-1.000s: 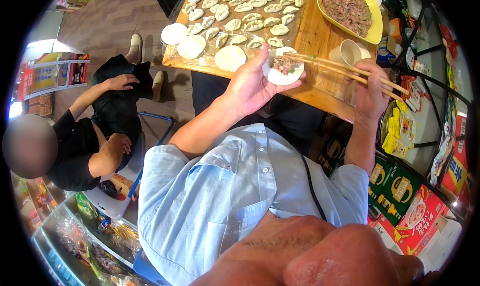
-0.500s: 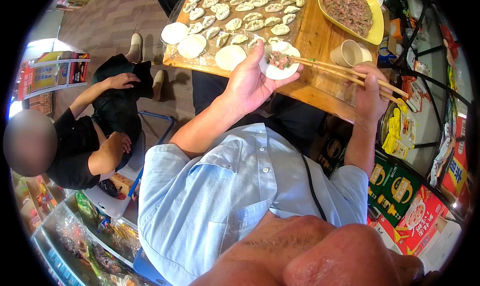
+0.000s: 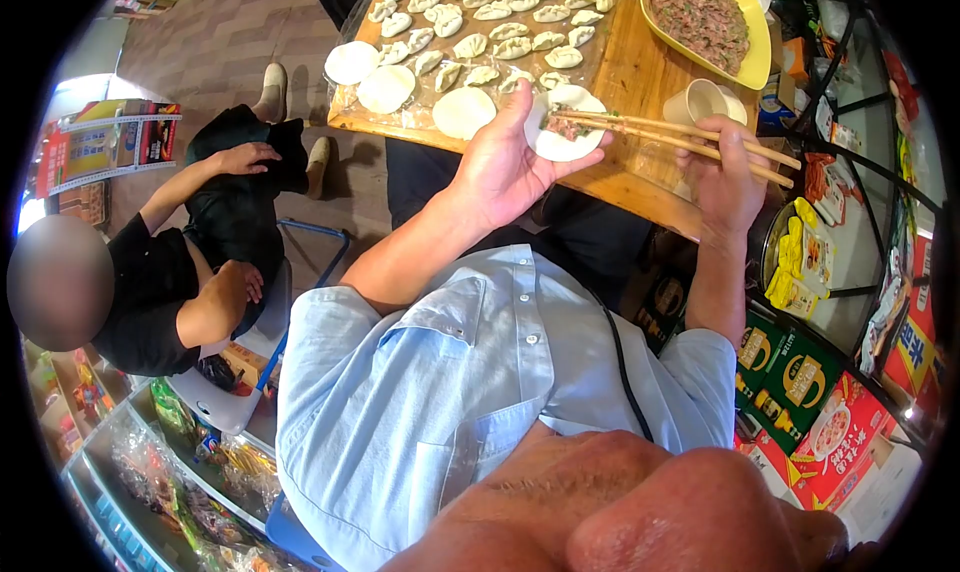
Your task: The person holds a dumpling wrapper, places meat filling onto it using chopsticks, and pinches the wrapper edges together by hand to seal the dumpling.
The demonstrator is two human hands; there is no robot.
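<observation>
And the chopsticks (image 3: 660, 127) have shifted! Half a second ago their back ends sat lower and farther out to the right; now they're drawn up and inward, and the tips reach farther across the dough round (image 3: 575, 97). The right hand (image 3: 725, 177) has turned along with them, fingers pinching both sticks, which run nearly side by side. The left hand (image 3: 500, 177) holds much the same pose: palm up and spread beneath the dough, thumb raised at one edge, fingertips showing at the other.

Now that dough round, sitting in the left hand just off the near edge of the table (image 3: 640, 82): pale, thin, unfolded. On it lies a small heap of filling (image 3: 570, 129), pinkish with green flecks, less of it showing than before because the sticks cross over it.

Around the action, three flat wrappers (image 3: 464, 113) lie along the left and near edges of the board area, with rows of pleated dumplings (image 3: 512, 48) behind. Over to the right, a yellow bowl (image 3: 762, 47) of meat mix (image 3: 700, 22), and a paper cup (image 3: 690, 102) just beyond the chopsticks.
</observation>
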